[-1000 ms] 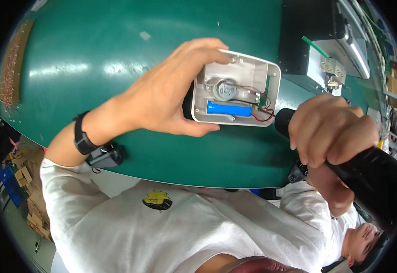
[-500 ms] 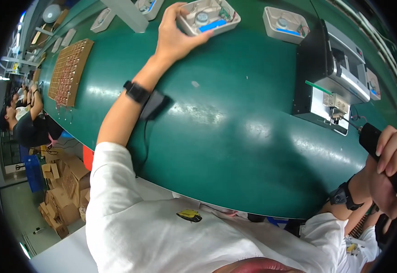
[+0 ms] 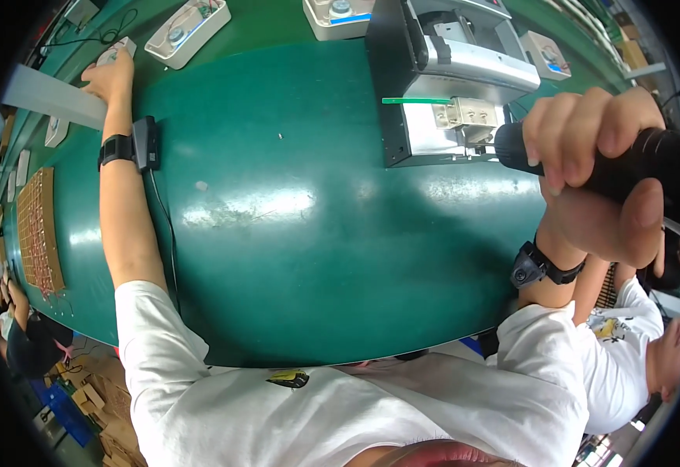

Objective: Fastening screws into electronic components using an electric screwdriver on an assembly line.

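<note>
At the far left my left hand (image 3: 112,78) reaches past a grey post, its fingers closed round a small white plastic housing (image 3: 119,51); the grip is partly hidden. In my right hand (image 3: 597,148) is a black electric screwdriver (image 3: 520,148), held level. Its front end points left, at the metal outlet block (image 3: 468,115) of a screw feeder (image 3: 398,86); whether the bit touches is hidden. Between the left hand and the feeder lie an open white housing (image 3: 188,34) with wires and a blue strip, and a similar housing (image 3: 338,23).
A grey post (image 3: 56,97) rises beside my left forearm. One more housing (image 3: 548,54) sits behind the feeder. A gridded cardboard tray (image 3: 40,233) with red-wired parts lies on the green table (image 3: 277,257) at left. A co-worker (image 3: 620,358) sits close on my right.
My left hand has let go of the housing with the blue strip and moved left to another housing. The screwdriver has come closer to the feeder's outlet. The view has swung right.
</note>
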Tool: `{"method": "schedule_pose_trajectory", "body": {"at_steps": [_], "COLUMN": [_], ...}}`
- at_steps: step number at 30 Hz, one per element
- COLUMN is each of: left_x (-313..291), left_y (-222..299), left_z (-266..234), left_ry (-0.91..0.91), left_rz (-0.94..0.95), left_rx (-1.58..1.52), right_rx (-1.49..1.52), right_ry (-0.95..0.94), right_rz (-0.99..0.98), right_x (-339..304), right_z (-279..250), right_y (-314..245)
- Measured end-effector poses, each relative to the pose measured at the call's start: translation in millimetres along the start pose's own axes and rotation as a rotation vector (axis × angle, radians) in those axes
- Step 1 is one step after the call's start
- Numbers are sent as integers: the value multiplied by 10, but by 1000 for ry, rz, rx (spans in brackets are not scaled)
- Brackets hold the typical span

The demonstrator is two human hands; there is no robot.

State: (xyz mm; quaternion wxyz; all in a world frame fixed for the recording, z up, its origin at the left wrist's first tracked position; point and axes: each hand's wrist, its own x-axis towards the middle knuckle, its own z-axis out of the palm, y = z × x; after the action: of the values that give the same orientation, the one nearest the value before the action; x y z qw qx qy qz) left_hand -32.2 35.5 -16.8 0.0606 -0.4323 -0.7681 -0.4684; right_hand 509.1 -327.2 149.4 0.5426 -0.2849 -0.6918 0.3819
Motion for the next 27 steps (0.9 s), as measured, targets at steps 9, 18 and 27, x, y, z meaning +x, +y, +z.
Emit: {"method": "schedule_pose_trajectory", "body": {"at_steps": [9,18,27], "left_x": [36,-115,-603], "left_y": [80,187,417], "left_z": [-18,-99,-464], "left_ry": [-149,-191,59], "left_rz": [-51,21,587], "left_rx": [296,478,152], "right_rx": [139,104,136], "right_ry": [-137,63,79], "right_rz": [24,-19,-11], "right_x": [184,194,222], "right_z": [72,-155,-212], "right_y": [-226,-279,-55]}}
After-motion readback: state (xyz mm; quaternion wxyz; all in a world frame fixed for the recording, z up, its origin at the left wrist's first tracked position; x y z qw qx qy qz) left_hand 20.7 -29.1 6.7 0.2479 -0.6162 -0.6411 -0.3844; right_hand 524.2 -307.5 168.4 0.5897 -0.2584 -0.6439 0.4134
